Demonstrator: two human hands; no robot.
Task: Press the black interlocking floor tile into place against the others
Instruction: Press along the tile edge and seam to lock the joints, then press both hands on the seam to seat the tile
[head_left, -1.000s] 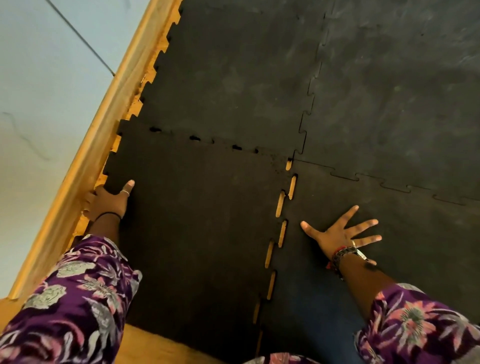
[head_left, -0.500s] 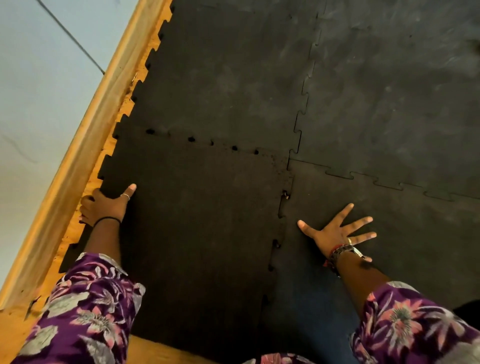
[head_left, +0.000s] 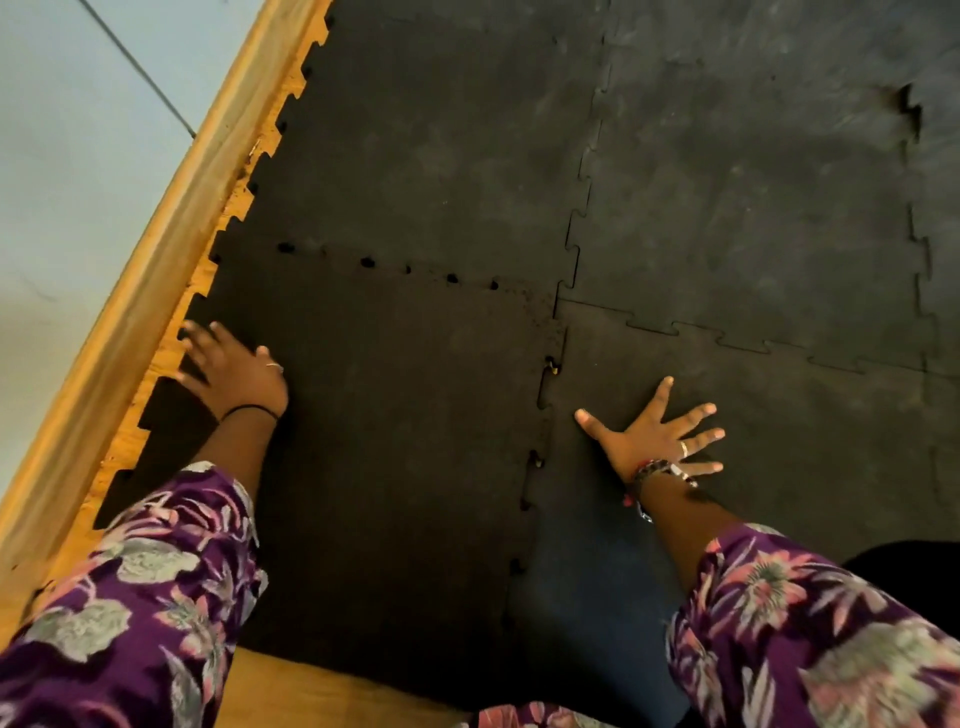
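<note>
two floral sleeves at 6 o'clock lead to two hands. the left hand (head_left: 231, 371) lies loosely spread on the loose black tile (head_left: 374, 441), at its 9 o'clock toothed edge, gripping nothing. the right hand (head_left: 652, 441) is splayed flat on the neighbouring tile (head_left: 779, 431), just past the half-closed seam (head_left: 540, 415) running 6 to 12. beyond sit two more laid tiles; the far seam (head_left: 415, 270) shows small gaps.
</note>
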